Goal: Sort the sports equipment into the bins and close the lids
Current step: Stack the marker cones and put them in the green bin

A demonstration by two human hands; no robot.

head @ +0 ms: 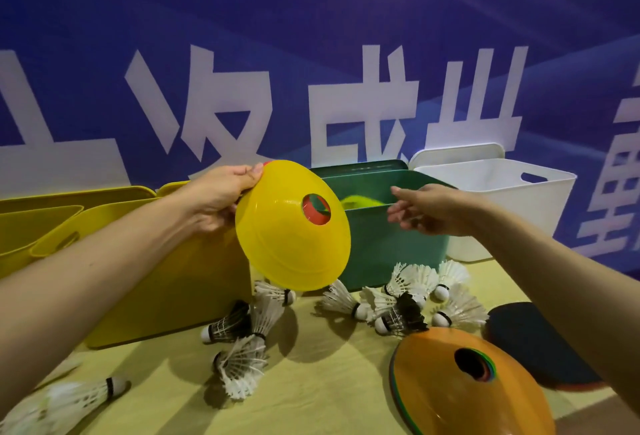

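My left hand (221, 197) grips the rim of a yellow disc cone (294, 237) with a red one behind it, held up in front of the yellow bin (166, 282) and the green bin (391, 237). My right hand (429, 211) hangs over the green bin's front rim with fingers loosely spread and nothing in them. A blurred yellow-green disc (360, 202) lies inside the green bin. An orange-topped stack of disc cones (474, 382) sits on the table at the lower right.
A white bin (498, 206) stands right of the green one, lids propped behind. Several white and black shuttlecocks (398, 299) lie scattered on the table. A dark table tennis paddle (540, 341) lies at right. A blue banner wall stands behind.
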